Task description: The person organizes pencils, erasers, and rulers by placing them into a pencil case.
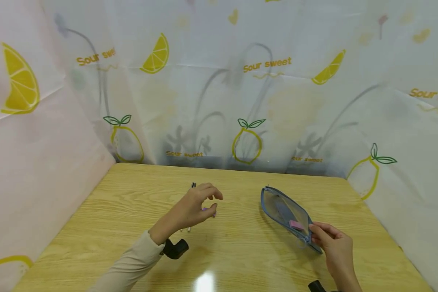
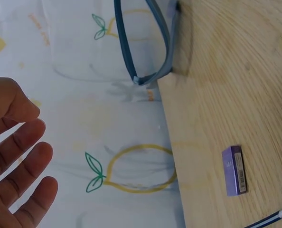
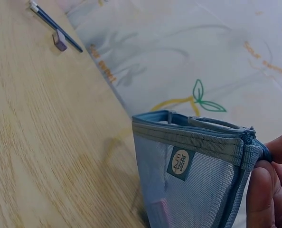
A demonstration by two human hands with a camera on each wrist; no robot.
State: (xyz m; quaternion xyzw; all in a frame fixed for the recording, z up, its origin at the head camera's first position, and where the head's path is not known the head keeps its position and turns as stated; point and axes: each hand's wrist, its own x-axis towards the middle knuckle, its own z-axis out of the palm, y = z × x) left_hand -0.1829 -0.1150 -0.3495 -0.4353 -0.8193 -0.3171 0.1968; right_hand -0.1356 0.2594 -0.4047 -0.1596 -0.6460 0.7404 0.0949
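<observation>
My right hand point(image 1: 336, 243) pinches one end of a blue mesh zip pouch point(image 3: 193, 171), whose mouth gapes open. Inside the pouch lies a pink block point(image 1: 296, 225), probably an eraser. My left hand point(image 1: 198, 205) hovers above the table left of the pouch, fingers loosely bent and holding nothing. Beneath it, a small purple eraser-like block point(image 2: 234, 171) with a barcode label rests on the wood, partly hidden in the head view. Dark pencils point(image 3: 60, 24) with white ends lie beside that block; the left hand covers their middle in the head view.
The wooden table point(image 1: 248, 259) ends at a pale curtain point(image 1: 211, 89) printed with lemons, which stands along the back and both sides. A black wrist camera point(image 1: 176, 248) sits on the left wrist, another point(image 1: 316, 286) near the right wrist.
</observation>
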